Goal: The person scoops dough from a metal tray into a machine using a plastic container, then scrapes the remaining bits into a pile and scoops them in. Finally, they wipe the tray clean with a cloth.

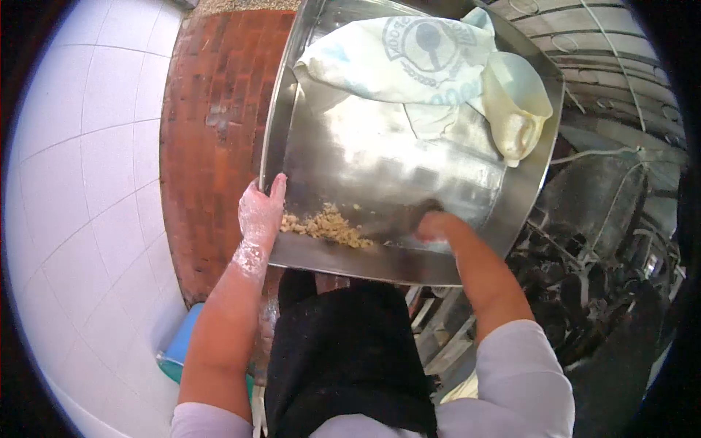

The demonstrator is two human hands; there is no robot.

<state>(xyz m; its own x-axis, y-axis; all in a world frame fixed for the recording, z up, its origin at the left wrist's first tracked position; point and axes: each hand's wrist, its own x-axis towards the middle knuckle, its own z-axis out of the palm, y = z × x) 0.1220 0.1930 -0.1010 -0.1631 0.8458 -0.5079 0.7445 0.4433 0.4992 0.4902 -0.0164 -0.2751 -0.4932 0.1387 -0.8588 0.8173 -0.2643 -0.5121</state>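
Note:
A deep metal tray (pixel 394 188) with raised walls stretches out before me. At its near left corner, my left hand (pixel 261 212), dusted with white powder, grips the rim with the thumb over the top. My right hand (pixel 435 227) is inside the tray near the front wall, closed around a dark, brush-like tool (pixel 409 217) smeared by motion. Left of that tool, pale yellowish dough crumbs (pixel 327 225) lie heaped along the front wall. The fingers of my right hand are partly hidden.
A printed white cloth (pixel 394 62) lies across the tray's far end, beside a cream plastic scoop or jug (pixel 515 98). White tiled wall (pixel 95 168) and red brick floor (pixel 208 146) are on the left. Metal grating (pixel 577 44) and dark clutter (pixel 584 270) flank the right.

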